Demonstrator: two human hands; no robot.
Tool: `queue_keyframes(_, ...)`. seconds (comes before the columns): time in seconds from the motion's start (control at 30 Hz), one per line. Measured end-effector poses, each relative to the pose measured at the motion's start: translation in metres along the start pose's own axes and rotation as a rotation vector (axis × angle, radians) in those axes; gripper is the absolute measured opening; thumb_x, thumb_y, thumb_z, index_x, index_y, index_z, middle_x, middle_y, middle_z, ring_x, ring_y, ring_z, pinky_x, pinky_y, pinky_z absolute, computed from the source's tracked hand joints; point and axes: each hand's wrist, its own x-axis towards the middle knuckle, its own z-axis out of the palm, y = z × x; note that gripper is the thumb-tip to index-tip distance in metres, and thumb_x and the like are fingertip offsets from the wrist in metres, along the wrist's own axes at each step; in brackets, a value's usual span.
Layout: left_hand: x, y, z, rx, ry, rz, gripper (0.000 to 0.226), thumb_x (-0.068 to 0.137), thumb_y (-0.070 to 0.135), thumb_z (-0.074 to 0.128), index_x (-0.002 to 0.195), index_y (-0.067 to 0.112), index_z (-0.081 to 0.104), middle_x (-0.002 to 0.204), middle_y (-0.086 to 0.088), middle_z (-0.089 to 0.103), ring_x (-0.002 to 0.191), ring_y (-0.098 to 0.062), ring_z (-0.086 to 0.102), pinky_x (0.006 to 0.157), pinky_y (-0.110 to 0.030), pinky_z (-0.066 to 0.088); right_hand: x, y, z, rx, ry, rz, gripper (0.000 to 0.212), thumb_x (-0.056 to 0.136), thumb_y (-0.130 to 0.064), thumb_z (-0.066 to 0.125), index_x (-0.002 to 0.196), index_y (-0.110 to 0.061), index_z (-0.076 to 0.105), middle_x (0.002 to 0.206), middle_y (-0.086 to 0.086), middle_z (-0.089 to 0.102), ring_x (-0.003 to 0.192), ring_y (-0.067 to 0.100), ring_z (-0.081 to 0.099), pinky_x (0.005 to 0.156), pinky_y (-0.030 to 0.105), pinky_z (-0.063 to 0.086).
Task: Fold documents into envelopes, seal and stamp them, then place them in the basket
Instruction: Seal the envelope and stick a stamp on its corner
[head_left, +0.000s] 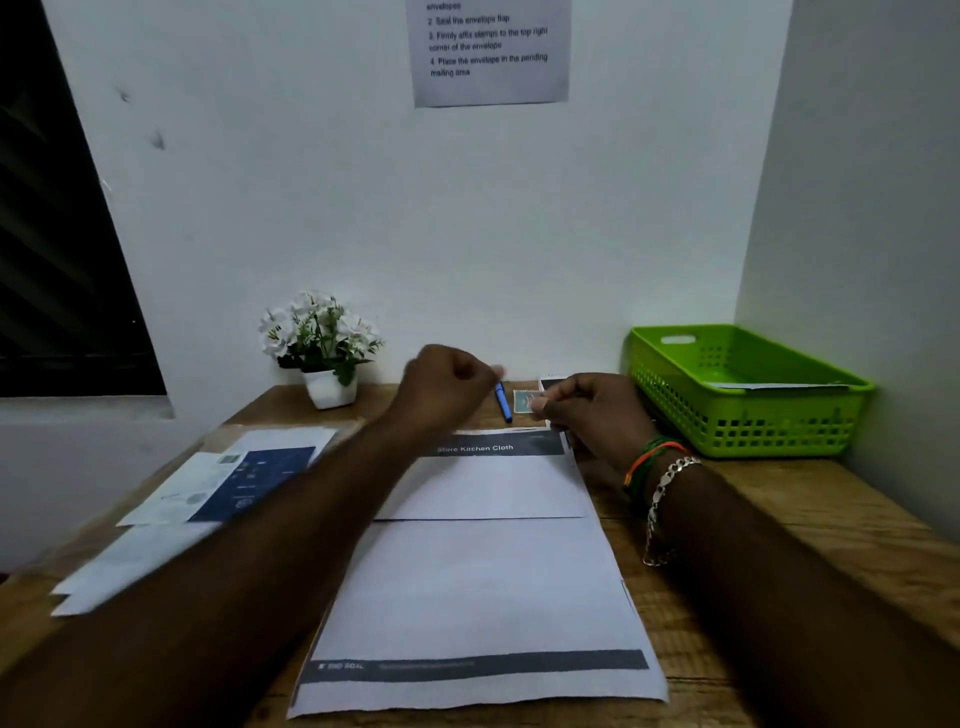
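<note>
- Just beyond the top edge of the document (483, 582), my right hand (587, 410) pinches a small bluish stamp (523, 401) between thumb and fingertips — I hold it by one edge, I think, so the rest stays free for sticking.
- My left hand (447, 384) hovers above the document's far end, curled into a loose fist; something pale shows at the fingertips, but it is too blurred to say whether I grip anything.
- The document lies flat in front of me with its top part folded down, white side up — folded, I judge, to fit an envelope.
- A blue pen (503, 402) rests past the document's top edge, between my two hands, close enough to grab.
- Left of the document sits a loose pile of papers (208, 493), set aside but within reach; I cannot tell envelopes from sheets there.
- Right of the document, against the wall, stands the green basket (748, 421), with something flat and pale already inside — it waits there so finished mail can go straight in.
</note>
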Motion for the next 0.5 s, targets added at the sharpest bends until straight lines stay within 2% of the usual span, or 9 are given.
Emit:
queue_keyframes(0.03, -0.009, 0.004, 0.008, -0.089, -0.050, -0.043, 0.027, 0.083, 0.043, 0.078, 0.080, 0.016, 0.079, 0.075, -0.001, 0.077, 0.072, -0.018, 0.073, 0.073, -0.030, 0.058, -0.003, -0.001, 0.001, 0.031, -0.015, 0.016, 0.015, 0.081, -0.001, 0.079, 0.085, 0.010, 0.070, 0.055, 0.006, 0.062, 0.039, 0.004, 0.048, 0.040, 0.014, 0.036)
queue_keyframes(0.1, -0.024, 0.005, 0.021, -0.239, -0.072, -0.089, 0.021, 0.076, 0.033, 0.083, 0.083, 0.014, 0.079, 0.078, -0.011, 0.077, 0.073, -0.023, 0.073, 0.073, -0.036, 0.060, -0.008, -0.003, 0.002, 0.063, -0.040, 0.047, 0.021, 0.079, -0.009, 0.083, 0.085, 0.008, 0.072, 0.062, 0.012, 0.064, 0.045, 0.009, 0.048, 0.042, 0.019, 0.035)
queue_keyframes(0.23, -0.033, 0.002, 0.025, -0.448, -0.051, -0.133, 0.013, 0.083, -0.001, 0.077, 0.092, 0.008, 0.075, 0.082, -0.016, 0.073, 0.071, -0.022, 0.067, 0.064, -0.028, 0.055, -0.008, -0.005, -0.003, 0.054, -0.062, 0.104, 0.012, 0.081, -0.009, 0.080, 0.083, 0.001, 0.074, 0.063, 0.006, 0.068, 0.051, 0.011, 0.053, 0.048, 0.022, 0.035)
queue_keyframes(0.37, -0.032, -0.001, 0.020, -0.410, -0.031, -0.046, 0.015, 0.089, -0.007, 0.069, 0.097, 0.004, 0.075, 0.080, -0.013, 0.073, 0.058, -0.004, 0.067, 0.053, -0.014, 0.048, -0.009, -0.008, -0.006, 0.049, -0.150, 0.206, 0.012, 0.089, -0.016, 0.072, 0.083, -0.007, 0.078, 0.088, 0.013, 0.078, 0.060, 0.012, 0.056, 0.054, 0.022, 0.035)
queue_keyframes(0.43, -0.031, -0.004, 0.019, -0.368, -0.038, -0.014, 0.015, 0.091, -0.006, 0.067, 0.102, 0.000, 0.075, 0.079, -0.008, 0.071, 0.055, 0.001, 0.065, 0.052, -0.009, 0.045, -0.008, -0.010, -0.008, 0.030, -0.122, 0.228, 0.023, 0.093, -0.025, 0.067, 0.091, -0.004, 0.077, 0.097, 0.012, 0.078, 0.061, 0.011, 0.059, 0.053, 0.021, 0.036)
queue_keyframes(0.5, -0.029, -0.009, 0.020, -0.291, -0.053, 0.034, 0.015, 0.092, -0.002, 0.068, 0.104, 0.003, 0.077, 0.076, -0.004, 0.071, 0.056, 0.001, 0.062, 0.055, -0.008, 0.044, -0.005, -0.010, -0.011, 0.054, -0.056, 0.216, 0.034, 0.094, -0.033, 0.066, 0.095, 0.000, 0.075, 0.096, 0.013, 0.078, 0.061, 0.012, 0.061, 0.057, 0.024, 0.040)
